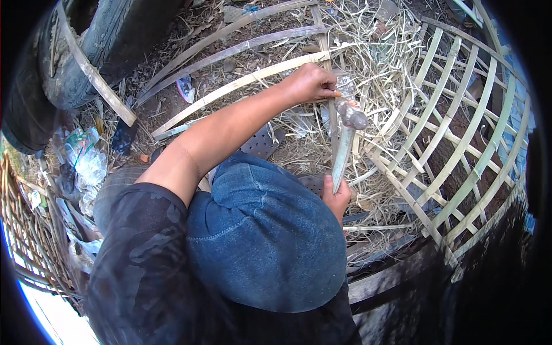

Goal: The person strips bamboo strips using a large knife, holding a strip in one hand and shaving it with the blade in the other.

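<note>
The right hand (337, 199) closes around the lower end of the handle of a hammer (345, 146), fingers wrapped and thumb lying along it, with part of the hand hidden behind rounded blue denim (264, 236). The hammer slants away from that grip, its blunt metal head just beside the fingertips of the left hand (313, 83). The left hand has its fingers curled inward over an upright bamboo strip (321, 40); whether it pinches something small there, I cannot tell. From beside the left hand, 3 curved bamboo strips (241, 79) reach out leftward, stacked 1 beyond another. Between the 2 hands and to their left sits a grey perforated clog (263, 144). Pale shavings (385, 75) litter the ground to the right of the left hand. Farther right of both hands stands an open bamboo lattice (454, 135) of crossing slats. Well left of the left hand lies a small blue-and-white wrapper (186, 89), and beyond it are crumpled clear plastic bags (91, 167). Farther out, beyond the wrapper, rises a thick grey trunk (118, 46); at the far left, a stick-woven basket (29, 215) curves along the edge.
</note>
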